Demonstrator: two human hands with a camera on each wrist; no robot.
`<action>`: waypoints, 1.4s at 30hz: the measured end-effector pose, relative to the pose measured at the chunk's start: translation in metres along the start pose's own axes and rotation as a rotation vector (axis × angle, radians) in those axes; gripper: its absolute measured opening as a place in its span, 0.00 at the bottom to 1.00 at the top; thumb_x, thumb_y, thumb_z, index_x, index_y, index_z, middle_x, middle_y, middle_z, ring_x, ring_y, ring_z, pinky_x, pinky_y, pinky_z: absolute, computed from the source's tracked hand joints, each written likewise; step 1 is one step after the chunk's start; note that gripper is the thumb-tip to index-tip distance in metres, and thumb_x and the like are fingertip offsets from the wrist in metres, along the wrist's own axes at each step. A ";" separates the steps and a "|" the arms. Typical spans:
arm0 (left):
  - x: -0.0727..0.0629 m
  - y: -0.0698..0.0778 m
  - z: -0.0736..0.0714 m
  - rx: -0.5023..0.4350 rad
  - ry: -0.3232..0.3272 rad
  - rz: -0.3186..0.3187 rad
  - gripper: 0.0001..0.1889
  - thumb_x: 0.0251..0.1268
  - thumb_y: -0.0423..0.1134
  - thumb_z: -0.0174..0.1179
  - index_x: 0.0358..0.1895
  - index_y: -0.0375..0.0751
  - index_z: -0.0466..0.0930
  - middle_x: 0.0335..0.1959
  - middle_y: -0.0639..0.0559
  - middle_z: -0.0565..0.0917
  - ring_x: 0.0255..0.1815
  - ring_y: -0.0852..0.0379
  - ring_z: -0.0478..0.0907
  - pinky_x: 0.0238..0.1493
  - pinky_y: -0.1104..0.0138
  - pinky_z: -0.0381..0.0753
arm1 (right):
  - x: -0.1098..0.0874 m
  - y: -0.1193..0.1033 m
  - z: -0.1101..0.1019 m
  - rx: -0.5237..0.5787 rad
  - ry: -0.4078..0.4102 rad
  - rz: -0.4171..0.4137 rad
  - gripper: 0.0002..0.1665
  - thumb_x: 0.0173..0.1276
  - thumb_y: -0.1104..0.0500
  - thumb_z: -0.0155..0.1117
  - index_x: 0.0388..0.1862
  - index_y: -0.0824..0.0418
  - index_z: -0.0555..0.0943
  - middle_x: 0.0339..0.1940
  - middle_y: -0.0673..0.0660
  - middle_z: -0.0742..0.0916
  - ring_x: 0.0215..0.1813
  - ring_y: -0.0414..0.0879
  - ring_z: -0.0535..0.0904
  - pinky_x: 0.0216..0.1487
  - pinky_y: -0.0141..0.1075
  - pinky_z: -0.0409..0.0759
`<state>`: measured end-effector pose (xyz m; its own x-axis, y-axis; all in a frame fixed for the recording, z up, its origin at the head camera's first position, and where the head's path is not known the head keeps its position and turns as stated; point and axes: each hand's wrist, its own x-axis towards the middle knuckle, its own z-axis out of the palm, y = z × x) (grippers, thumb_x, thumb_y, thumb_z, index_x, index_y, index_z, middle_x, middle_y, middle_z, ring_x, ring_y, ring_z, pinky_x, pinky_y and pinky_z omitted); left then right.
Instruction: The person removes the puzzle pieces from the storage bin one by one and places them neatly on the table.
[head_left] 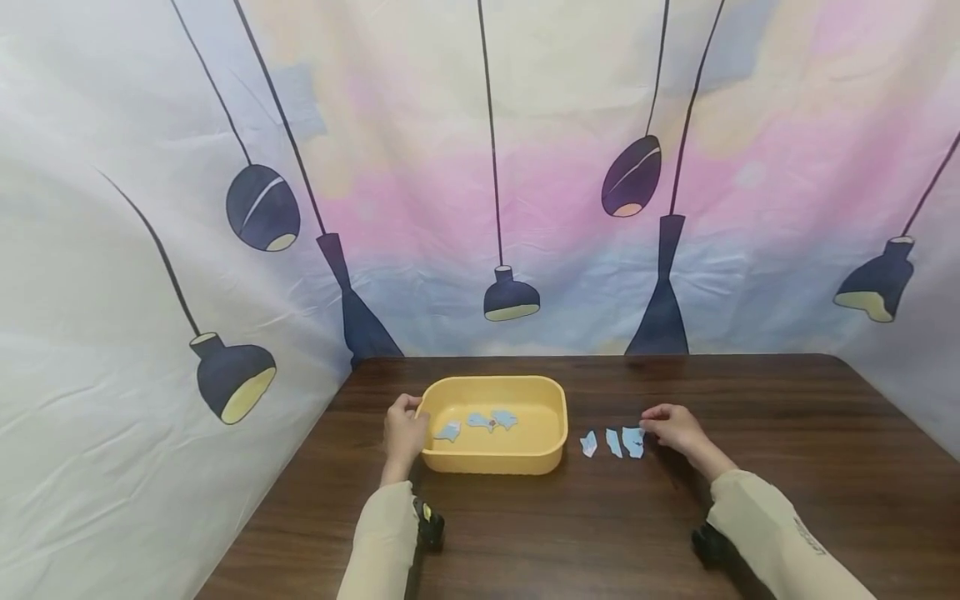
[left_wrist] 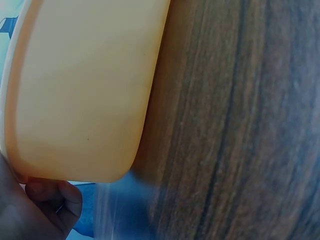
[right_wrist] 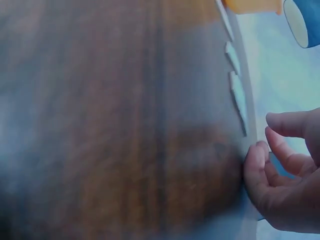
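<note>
A yellow plastic basin (head_left: pixel 491 463) stands on the table, and my left hand (head_left: pixel 405 432) grips its left end at the rim. In the left wrist view, curled fingers (left_wrist: pixel 55 200) lie against the basin's end wall (left_wrist: pixel 85 100). Several flat, jagged light-blue pieces (head_left: pixel 505 419) lie inside it. To its right, three similar pieces lie in a row: one with white (head_left: pixel 588 443), a narrow one (head_left: pixel 614 442) and a wider one (head_left: pixel 633 443). My right hand (head_left: pixel 677 428) is beside the wider one, fingertips at its upper right corner. The right wrist view shows thumb and forefinger bent, nothing between them.
The dark wood-grain table (head_left: pixel 525 533) has a back edge right against a hanging cloth (head_left: pixel 420 208) printed with lamps. Black wrist devices (head_left: pixel 429 525) sit under both sleeves.
</note>
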<state>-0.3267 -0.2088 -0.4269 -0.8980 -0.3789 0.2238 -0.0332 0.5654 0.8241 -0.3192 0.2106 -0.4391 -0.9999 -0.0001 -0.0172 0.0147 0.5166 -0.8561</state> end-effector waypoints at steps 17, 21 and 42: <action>-0.002 -0.003 -0.001 -0.011 -0.001 -0.013 0.15 0.59 0.33 0.55 0.49 0.40 0.81 0.20 0.51 0.79 0.23 0.56 0.72 0.25 0.66 0.64 | 0.010 -0.104 0.075 0.095 -0.030 -0.224 0.15 0.69 0.63 0.59 0.49 0.73 0.79 0.44 0.69 0.85 0.41 0.52 0.83 0.44 0.41 0.83; -0.002 -0.003 -0.001 -0.013 0.003 -0.016 0.15 0.59 0.33 0.55 0.49 0.40 0.82 0.21 0.51 0.80 0.23 0.57 0.72 0.25 0.66 0.65 | 0.016 -0.117 0.105 0.069 -0.078 -0.194 0.14 0.68 0.63 0.60 0.49 0.71 0.80 0.46 0.66 0.85 0.45 0.55 0.83 0.45 0.41 0.83; 0.001 -0.001 0.002 -0.045 0.000 -0.003 0.15 0.60 0.34 0.55 0.50 0.38 0.80 0.29 0.42 0.85 0.22 0.57 0.74 0.24 0.67 0.67 | 0.040 -0.111 0.159 -0.239 -0.277 -0.216 0.32 0.62 0.66 0.64 0.67 0.68 0.72 0.61 0.68 0.80 0.54 0.59 0.80 0.52 0.46 0.79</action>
<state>-0.3287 -0.2081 -0.4281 -0.8979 -0.3802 0.2216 -0.0155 0.5307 0.8474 -0.3594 0.0169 -0.4267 -0.9391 -0.3433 -0.0166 -0.2301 0.6637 -0.7118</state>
